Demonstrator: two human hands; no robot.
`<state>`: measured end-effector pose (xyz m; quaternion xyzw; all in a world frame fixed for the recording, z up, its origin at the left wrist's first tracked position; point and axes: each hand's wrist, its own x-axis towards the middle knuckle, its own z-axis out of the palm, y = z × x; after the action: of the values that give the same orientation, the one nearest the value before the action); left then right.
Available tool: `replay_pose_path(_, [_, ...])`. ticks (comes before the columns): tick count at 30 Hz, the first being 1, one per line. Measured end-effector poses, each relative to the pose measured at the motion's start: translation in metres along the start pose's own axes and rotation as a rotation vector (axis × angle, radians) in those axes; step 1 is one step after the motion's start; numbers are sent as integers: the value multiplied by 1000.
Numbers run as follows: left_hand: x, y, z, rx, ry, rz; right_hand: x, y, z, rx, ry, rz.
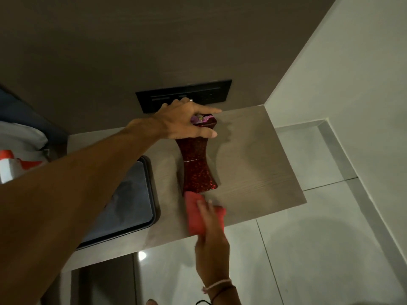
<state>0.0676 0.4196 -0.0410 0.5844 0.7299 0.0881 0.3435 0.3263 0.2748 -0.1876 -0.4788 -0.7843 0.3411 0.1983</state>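
A tall dark red speckled vase (198, 166) stands on a grey wooden counter (253, 164), with purple flower bits at its mouth. My left hand (182, 122) grips the vase's top rim, thumb on the near side and fingers over the mouth. My right hand (209, 234) lies flat on a red cloth (193, 214), pressing it on the counter right in front of the vase's base. The cloth and the right hand look blurred.
A dark tray (141, 194) lies on the counter left of the vase. A black switch panel (209, 91) sits on the brown wall behind it. The counter ends at the right over a pale tiled floor (308, 249). A red and white object (8, 166) shows at far left.
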Motion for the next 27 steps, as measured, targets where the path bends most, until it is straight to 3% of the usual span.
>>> replay_pose_path(2, [0, -1, 1, 8, -4, -4, 10, -10, -9, 156, 235, 99])
replay_pose_path(4, [0, -3, 4, 26, 12, -1, 37, -23, -10, 171, 364, 133])
replay_pose_path(9, [2, -3, 4, 19, 38, -2, 88, -49, 28, -183, 129, -55])
replay_pose_path(16, [3, -2, 1, -40, 35, -6, 50, -1, 36, -482, 61, -169])
replay_pose_path(20, [2, 0, 1, -34, 38, -8, 29, -2, 26, -351, 41, -171])
replay_pose_path(24, [2, -3, 3, -7, 37, -29, 45, -26, 12, 57, 298, 99])
replay_pose_path(27, [2, -3, 4, 16, 49, -36, 75, -52, 15, -56, 212, 169])
